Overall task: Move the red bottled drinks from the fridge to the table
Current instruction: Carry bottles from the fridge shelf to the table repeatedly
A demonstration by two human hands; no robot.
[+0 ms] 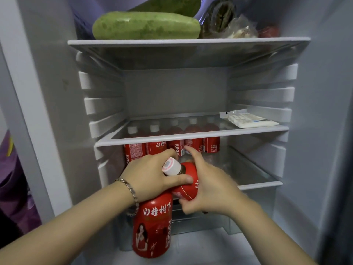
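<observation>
Two red bottles are out of the row and in hand at the open fridge [172,88]. The left hand [150,175] is clamped over the top of the upright bottle [152,224], which hangs straight below the palm with its cap hidden. The thumb reaches across onto the shoulder of the tilted bottle [188,180]. The right hand [208,186] wraps that tilted bottle's body from the right, fingers curled over and under it. Its long axis leans, white cap [172,166] up and to the left and base down toward the right palm, so the cap end points straight at the left hand. The two bottles appear to touch.

Looks to me like a hand-over. The neck would go into the left hand so that one hand carries both, and the left is plainly the nearer to that neck.

Behind them, five more red bottles [172,147] stand in a row under the glass shelf [191,139], set back from both hands. A white packet [250,120] lies on that shelf, and a green gourd [147,25] sits up top. No bench in view, so the carry is all to come.
</observation>
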